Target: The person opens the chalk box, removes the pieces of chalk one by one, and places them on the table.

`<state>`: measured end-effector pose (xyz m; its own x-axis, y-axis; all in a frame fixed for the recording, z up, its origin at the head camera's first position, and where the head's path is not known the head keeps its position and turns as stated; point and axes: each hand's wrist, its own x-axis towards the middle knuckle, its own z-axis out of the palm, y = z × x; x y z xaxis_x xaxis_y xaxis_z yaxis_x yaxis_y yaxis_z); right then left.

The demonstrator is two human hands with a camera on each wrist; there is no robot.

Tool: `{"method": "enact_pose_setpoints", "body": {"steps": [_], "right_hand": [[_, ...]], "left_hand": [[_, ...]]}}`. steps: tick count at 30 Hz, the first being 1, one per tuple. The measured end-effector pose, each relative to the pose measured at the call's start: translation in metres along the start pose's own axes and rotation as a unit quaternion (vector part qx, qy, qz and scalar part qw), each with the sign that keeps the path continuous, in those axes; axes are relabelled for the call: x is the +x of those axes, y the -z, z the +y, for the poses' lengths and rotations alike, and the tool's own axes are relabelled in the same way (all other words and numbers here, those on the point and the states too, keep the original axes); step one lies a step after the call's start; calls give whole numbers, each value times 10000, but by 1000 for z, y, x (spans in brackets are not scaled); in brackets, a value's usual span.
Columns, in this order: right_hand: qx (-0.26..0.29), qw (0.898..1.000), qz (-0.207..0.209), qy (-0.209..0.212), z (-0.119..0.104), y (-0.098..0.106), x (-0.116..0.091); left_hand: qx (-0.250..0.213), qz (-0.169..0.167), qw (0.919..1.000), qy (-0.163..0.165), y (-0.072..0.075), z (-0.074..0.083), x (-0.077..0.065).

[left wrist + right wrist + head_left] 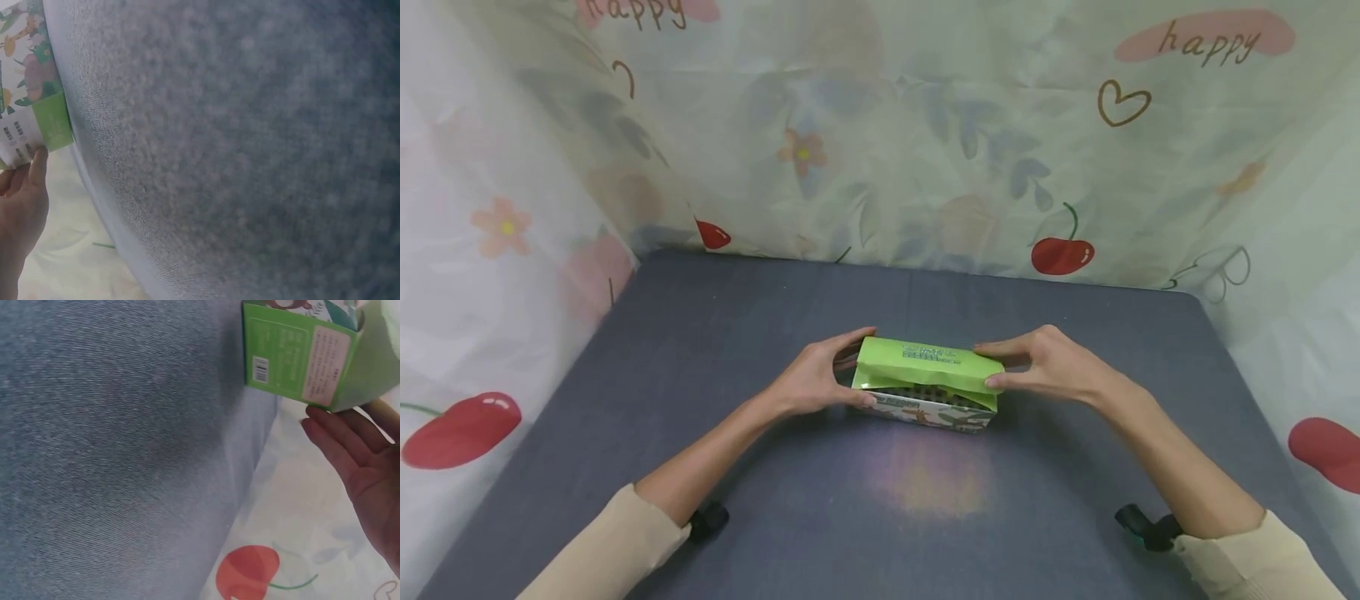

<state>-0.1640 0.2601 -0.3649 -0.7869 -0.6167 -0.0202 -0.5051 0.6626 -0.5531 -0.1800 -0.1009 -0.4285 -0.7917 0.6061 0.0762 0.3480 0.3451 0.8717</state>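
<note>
A small cardboard box (925, 414) with animal pictures on its front sits on the table, its bright green lid (917, 367) slightly raised along the front edge. Dark contents show through that gap, too small to make out. The left hand (811, 377) grips the box's left end, thumb on the front side and fingers behind. At the other end, the right hand (1052, 364) holds the lid between thumb and fingers. In the right wrist view, the green end panel (294, 359) bears a barcode, and the right hand's fingers (340, 434) reach the lid's edge.
A dark grey cloth (760, 508) covers the table. Printed curtains (880, 167) with cherries and flowers enclose the back and both sides. Black straps (707, 521) sit at the wrists, beside cream sleeves (617, 542).
</note>
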Motion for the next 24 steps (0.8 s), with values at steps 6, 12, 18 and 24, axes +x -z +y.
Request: {"method": "enact_pose_setpoints", "body": {"steps": [6,12,18,24], "right_hand": [[279,9995,-130,-115,-1,4,-3],[308,9975,620,-126,-3,3,-10],[557,9908,1205,-261,-3,-5,-16],[1003,9872,1161,-432,-3,-4,-18]], "left_hand": [[-62,25,10000,-6,-1,2,0],[25,39,10000,11,-2,4,-1],[-157,66,9998,-94,-3,7,-2],[-359,142,9992,-135,-2,28,-8]]}}
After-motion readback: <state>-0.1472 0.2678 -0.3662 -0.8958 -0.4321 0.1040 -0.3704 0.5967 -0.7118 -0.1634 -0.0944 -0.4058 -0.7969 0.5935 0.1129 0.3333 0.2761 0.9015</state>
